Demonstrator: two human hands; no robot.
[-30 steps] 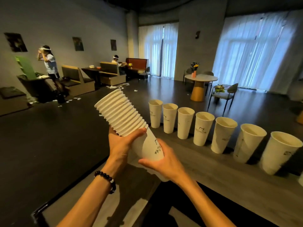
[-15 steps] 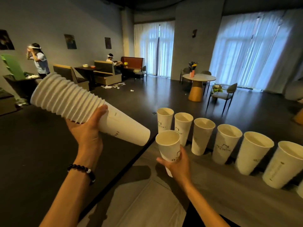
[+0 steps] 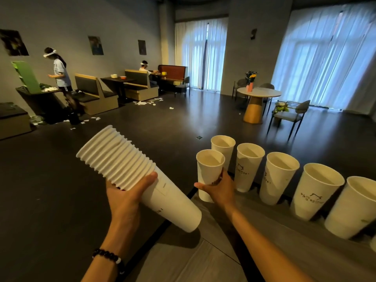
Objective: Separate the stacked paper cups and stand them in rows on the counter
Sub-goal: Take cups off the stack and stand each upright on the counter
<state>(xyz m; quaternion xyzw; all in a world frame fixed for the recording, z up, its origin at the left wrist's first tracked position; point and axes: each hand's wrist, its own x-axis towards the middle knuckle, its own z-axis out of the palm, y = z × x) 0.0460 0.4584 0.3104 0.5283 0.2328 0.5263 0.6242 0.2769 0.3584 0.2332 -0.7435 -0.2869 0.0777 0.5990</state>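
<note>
- Your left hand [image 3: 130,197] gripped the stack of nested paper cups [image 3: 130,171], thumb curled over its ribbed rims. The stack lay tilted, mouths up and away from you, base pointing down toward the near edge of the surface [image 3: 254,251].
- Your right hand [image 3: 220,187] was wrapped round a single cup [image 3: 209,173], held upright. It sat just beside the left end of the row [image 3: 284,180]; whether it touched the surface could not be told.
- The row held at least five cups, standing upright along the far edge of the surface.
- As a judgement, the task was under halfway: more than a dozen cups remained nested in the stack.
</note>
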